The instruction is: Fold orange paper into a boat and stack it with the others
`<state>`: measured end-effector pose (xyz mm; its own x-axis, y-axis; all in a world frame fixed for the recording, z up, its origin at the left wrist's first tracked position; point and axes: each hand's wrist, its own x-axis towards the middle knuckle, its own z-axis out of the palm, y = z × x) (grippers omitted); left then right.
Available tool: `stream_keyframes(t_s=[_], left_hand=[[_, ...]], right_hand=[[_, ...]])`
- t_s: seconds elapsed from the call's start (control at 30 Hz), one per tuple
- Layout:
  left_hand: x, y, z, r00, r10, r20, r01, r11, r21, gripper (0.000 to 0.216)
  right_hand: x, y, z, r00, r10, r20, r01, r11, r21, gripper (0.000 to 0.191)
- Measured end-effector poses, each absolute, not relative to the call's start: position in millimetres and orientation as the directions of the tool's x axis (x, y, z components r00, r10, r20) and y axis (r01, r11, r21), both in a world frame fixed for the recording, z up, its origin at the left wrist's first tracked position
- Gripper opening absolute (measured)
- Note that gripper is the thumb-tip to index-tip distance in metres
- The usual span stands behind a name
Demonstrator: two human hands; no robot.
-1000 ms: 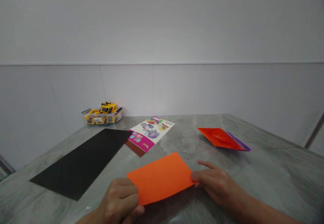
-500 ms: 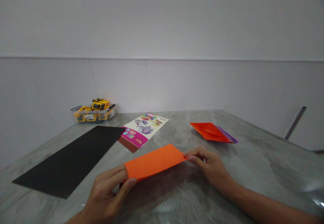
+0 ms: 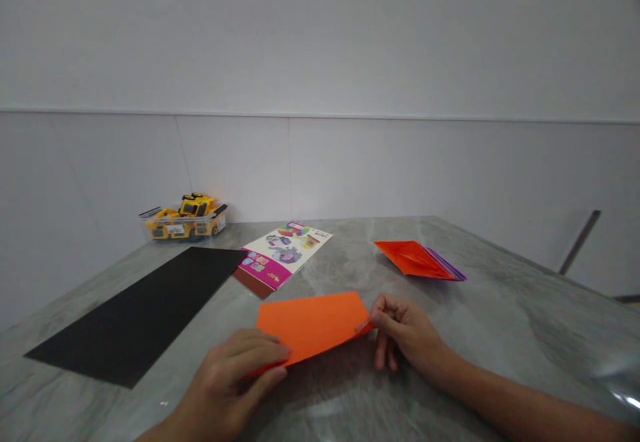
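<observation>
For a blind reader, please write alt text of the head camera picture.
Two bare hands, left hand and right hand, pinch an orange paper sheet at opposite ends over a grey table. Behind lie a black sheet, a craft booklet, folded coloured papers and a yellow toy truck.

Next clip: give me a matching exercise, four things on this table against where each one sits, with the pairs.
Things:
1. orange sheet
2. black sheet
3. toy truck box
4. stack of coloured papers

Places:
A. far left, by the wall
B. far right part of the table
C. flat on the left side of the table
D. pinched between the left hand and the right hand

Pairs: 1-D, 2-C, 3-A, 4-B
</observation>
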<state>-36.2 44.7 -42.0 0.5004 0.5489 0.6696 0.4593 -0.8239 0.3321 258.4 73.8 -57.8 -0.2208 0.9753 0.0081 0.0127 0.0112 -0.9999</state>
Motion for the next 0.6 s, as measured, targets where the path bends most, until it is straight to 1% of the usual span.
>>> stream_keyframes(t_s=[0.1,0.17,0.2,0.27,0.33,0.4,0.43,0.5,0.57,0.6], left_hand=[[-36,44,-45,0.472,0.579,0.664,0.509,-0.794,0.331,0.015],[-36,43,-44,0.426,0.607,0.671,0.548,-0.763,0.342,0.013],[-36,43,-42,0.403,0.624,0.670,0.565,-0.745,0.355,0.013],[-36,42,-37,0.379,0.667,0.642,0.577,-0.712,0.399,0.016],[-34,42,-32,0.380,0.709,0.594,0.567,-0.686,0.455,0.020],[-34,42,-30,0.369,0.729,0.576,0.564,-0.668,0.485,0.021],[-35,43,-31,0.354,0.723,0.594,0.567,-0.670,0.478,0.019],[-37,44,-33,0.326,0.673,0.664,0.572,-0.700,0.428,0.014],[-39,44,-37,0.319,0.625,0.712,0.569,-0.728,0.383,0.012],[-40,44,-39,0.323,0.625,0.710,0.564,-0.730,0.386,0.012]], right_hand=[[257,72,-56,-0.254,0.967,-0.004,0.068,0.014,-0.998,0.045],[256,69,-54,-0.278,0.961,0.003,0.154,0.048,-0.987,0.045],[256,67,-53,-0.278,0.960,0.029,0.216,0.092,-0.972,0.044],[257,63,-50,-0.256,0.957,0.134,0.364,0.224,-0.904,0.041],[257,60,-47,-0.229,0.927,0.296,0.494,0.373,-0.785,0.039],[256,56,-43,-0.227,0.876,0.425,0.546,0.475,-0.689,0.036],[255,54,-41,-0.233,0.860,0.454,0.545,0.502,-0.671,0.036],[253,51,-40,-0.245,0.871,0.425,0.521,0.488,-0.700,0.037],[251,51,-40,-0.236,0.917,0.322,0.493,0.399,-0.773,0.037],[251,52,-41,-0.217,0.936,0.277,0.477,0.349,-0.807,0.036]])
